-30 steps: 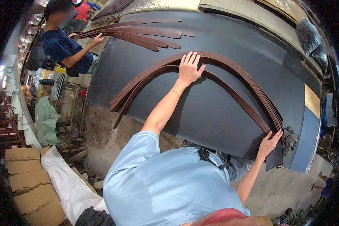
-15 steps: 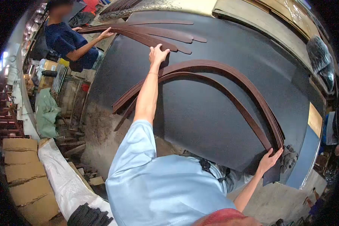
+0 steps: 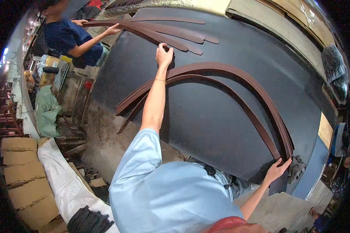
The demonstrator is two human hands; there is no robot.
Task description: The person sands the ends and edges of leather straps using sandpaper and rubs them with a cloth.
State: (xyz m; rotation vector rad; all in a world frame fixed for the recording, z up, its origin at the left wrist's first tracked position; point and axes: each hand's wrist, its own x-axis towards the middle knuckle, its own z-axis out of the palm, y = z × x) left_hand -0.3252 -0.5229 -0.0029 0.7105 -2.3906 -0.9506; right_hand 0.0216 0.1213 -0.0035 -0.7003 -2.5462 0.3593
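Note:
My left hand [image 3: 164, 56] is curled at the edge of a fan of flat brown strips [image 3: 179, 32], pinching the nearest one. A co-worker's two hands hold the other end of this fan at the upper left. Below it, a curved stack of brown strips [image 3: 237, 71] lies in an arch on the dark sheet [image 3: 206, 112]. One inner strip [image 3: 241, 105] has separated from the stack along the middle. My right hand [image 3: 278, 171] grips the right-hand ends of the stack and the inner strip, near the sheet's front edge.
The co-worker [image 3: 68, 40] stands at the upper left. A crumpled dark cloth [image 3: 297, 167] lies beside my right hand. Cardboard pieces [image 3: 29, 186], white sheeting [image 3: 66, 180] and a green bag [image 3: 46, 110] are at the left. A plastic-wrapped bundle [image 3: 334, 68] is at the right.
My left hand has left the top of the curved stack, moved left and away from me, and closed on the fanned strip. My right hand stays at the curved strips' ends.

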